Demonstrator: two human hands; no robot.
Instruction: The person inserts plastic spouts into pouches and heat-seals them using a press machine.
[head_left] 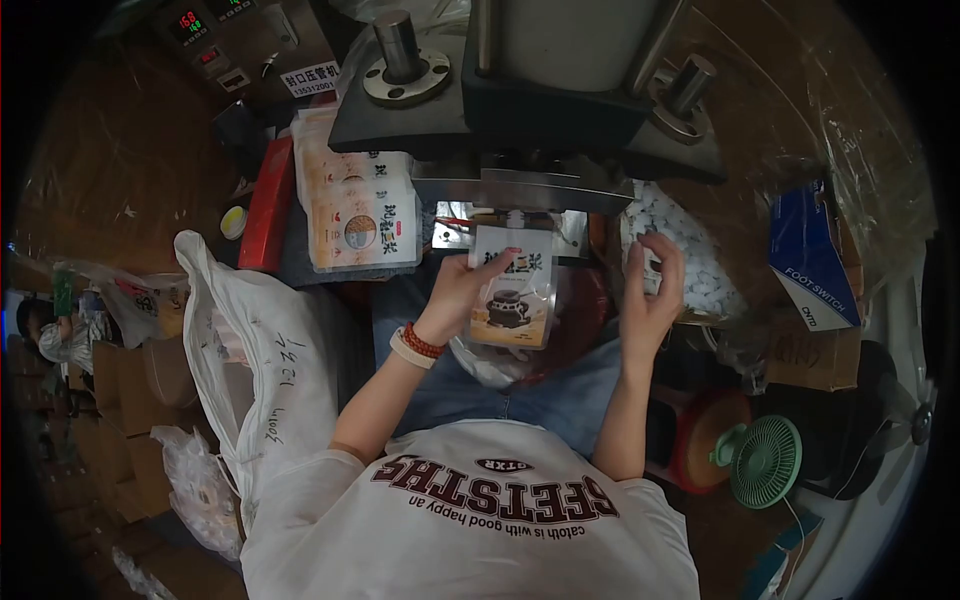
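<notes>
Head-worn wide-angle view, facing forward and down, near the hands [460, 290] [652, 292]

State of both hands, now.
Left hand: closed, holding a printed pouch.
Right hand: open, loosely curled, near the small white pieces.

Left hand [461, 290]: frame centre, thumb [494, 266] extended, gripping | Right hand [653, 292]: right of centre, fingers [670, 262] loosely curled | Forearms [380, 408]: angled upward
</notes>
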